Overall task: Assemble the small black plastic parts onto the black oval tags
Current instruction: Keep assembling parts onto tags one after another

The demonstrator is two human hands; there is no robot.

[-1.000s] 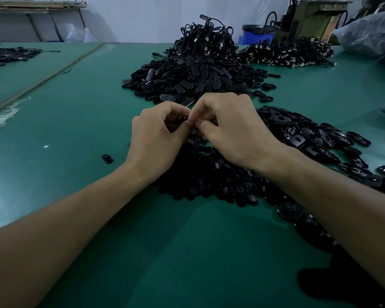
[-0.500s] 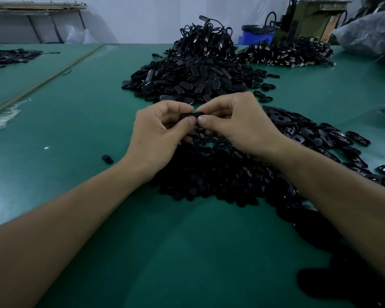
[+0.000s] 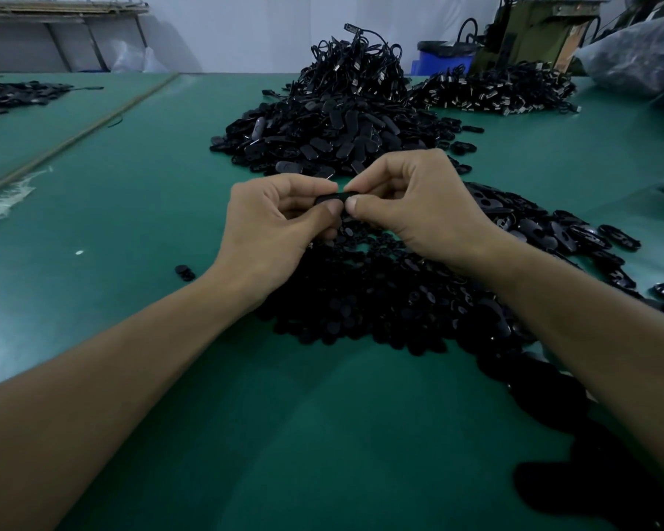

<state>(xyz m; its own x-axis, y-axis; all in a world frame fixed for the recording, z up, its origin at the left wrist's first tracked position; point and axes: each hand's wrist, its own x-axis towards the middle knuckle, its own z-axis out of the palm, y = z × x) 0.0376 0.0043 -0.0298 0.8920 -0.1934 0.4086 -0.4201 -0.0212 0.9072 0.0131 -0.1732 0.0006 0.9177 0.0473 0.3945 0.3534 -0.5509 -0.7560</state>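
- The green bench (image 3: 131, 208) filled nearly the whole view, its matte covering scuffed pale at 9 o'clock and marked by a small white speck (image 3: 79, 252).
- A thin strip (image 3: 77, 136) ran slantwise toward 11 o'clock, parting this surface from a second green one that carried a low black pile (image 3: 12, 93).
- The left hand (image 3: 273, 231) and right hand (image 3: 426, 208) met just above the centre. Each grip was closed down to a thumb-and-forefinger pinch on opposite ends of one black oval tag (image 3: 328, 198), held level above the bench.
- Whether a small part sat on that tag could not be told; the fingers hid it.
- Right beneath the hands and on toward 5 o'clock lay a heap of small black parts (image 3: 380, 300).
- At 3 o'clock of the hands spread loose oval tags (image 3: 552, 228), some showing a hollow face.
- At 12 o'clock rose a taller mound of tags (image 3: 334, 132), topped with looped black cords.
- A flatter corded pile (image 3: 495, 90) lay at 1 o'clock, near the bench's far edge.
- One stray part (image 3: 185, 272) sat alone at 8 o'clock of the left hand, apart from the heap.
- Beyond the bench stood a pale wall (image 3: 246, 28), a rack (image 3: 62, 9) at 11 o'clock, a blue bin (image 3: 441, 59) and an olive machine (image 3: 533, 28) at 1 o'clock, and a filled clear bag (image 3: 641, 59) at 2 o'clock.
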